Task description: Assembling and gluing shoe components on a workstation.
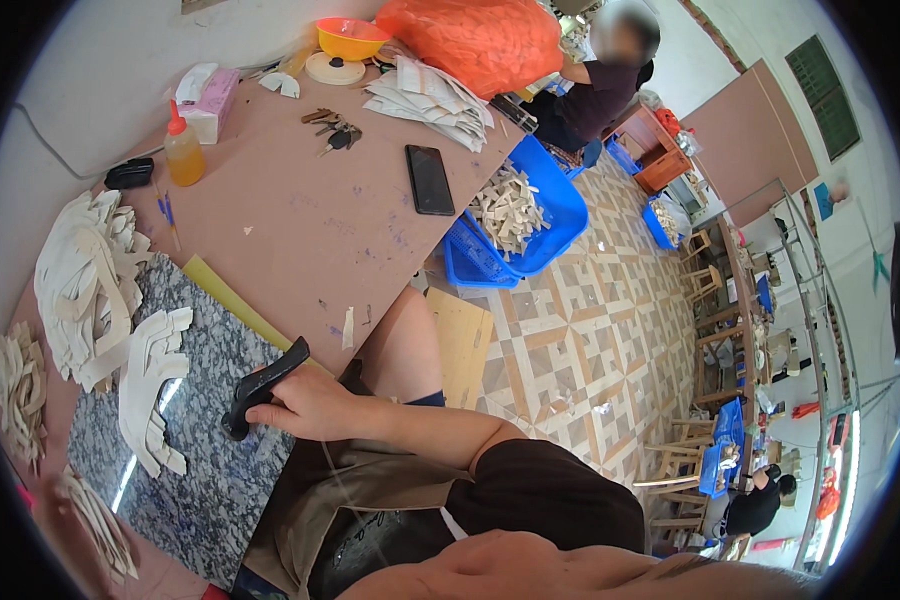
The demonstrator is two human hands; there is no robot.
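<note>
My right hand (pixel 305 402) is closed around a black, curved hand tool (pixel 266 388) over the edge of a grey speckled stone slab (pixel 220 480). The exact kind of tool does not show. On the slab beside it lies a fanned row of white curved strips (pixel 148 390). Low at the left rim, a blurred brown shape that looks like my left hand (pixel 62 525) is next to more pale strips (pixel 100 525); its fingers are smeared. Behind the slab rises a large heap of white cut pieces (pixel 88 280), with a smaller beige heap (pixel 18 390) at the far left.
On the brown table (pixel 300 240) are a glue bottle (pixel 183 150), tissue box (pixel 210 105), keys (pixel 335 130), phone (pixel 429 180) and stacked white sheets (pixel 430 100). Blue baskets (pixel 560 205) of offcuts stand past its edge. Another person (pixel 610 90) sits beyond a red sack (pixel 470 40).
</note>
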